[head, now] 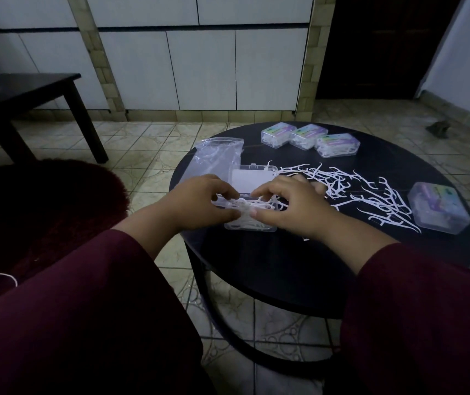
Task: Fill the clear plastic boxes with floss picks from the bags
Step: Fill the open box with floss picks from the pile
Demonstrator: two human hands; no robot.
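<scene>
Four shut boxes look full: three in a row at the back of the table, one box at the right. Both the left hand and the right hand pinch a bunch of floss picks over the open box, and loose picks still lie beside it. I cannot tell how full it is, because the hands hide it, or whether the bag is empty.

The person wears a loose, dark maroon garment; its wide left sleeve and right sleeve end at bare wrists.

No legible text anywhere, only blurred coloured labels on the closed plastic boxes.
</scene>
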